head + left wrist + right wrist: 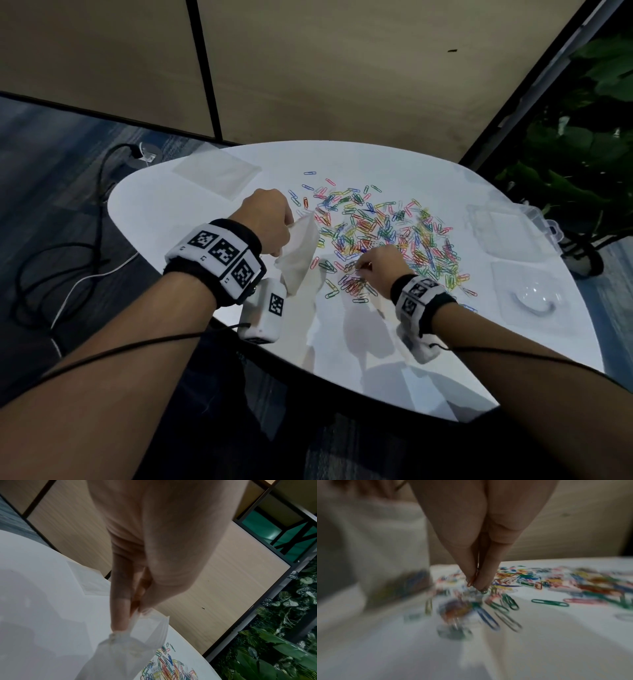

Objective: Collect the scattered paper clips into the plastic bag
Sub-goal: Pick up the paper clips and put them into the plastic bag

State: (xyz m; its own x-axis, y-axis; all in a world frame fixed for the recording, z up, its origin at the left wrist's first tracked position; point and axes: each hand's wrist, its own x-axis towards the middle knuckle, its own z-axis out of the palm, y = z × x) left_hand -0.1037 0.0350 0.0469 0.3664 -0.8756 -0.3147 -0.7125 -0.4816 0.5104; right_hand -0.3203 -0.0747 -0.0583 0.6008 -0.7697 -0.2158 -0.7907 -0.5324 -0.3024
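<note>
Many bright wire paper clips [383, 236], right fingers [471, 566] pinching one; left-pinched translucent plastic bag [298, 253]

Left grip [265, 222] pinched shut; right grip [378, 262] pinching.

Scattered paper clips [380, 233], held-up plastic bag [299, 248]

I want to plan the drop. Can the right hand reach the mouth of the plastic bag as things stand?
Probably yes: the left hand holds the plastic bag open beside the right hand, with nothing between them.
</note>
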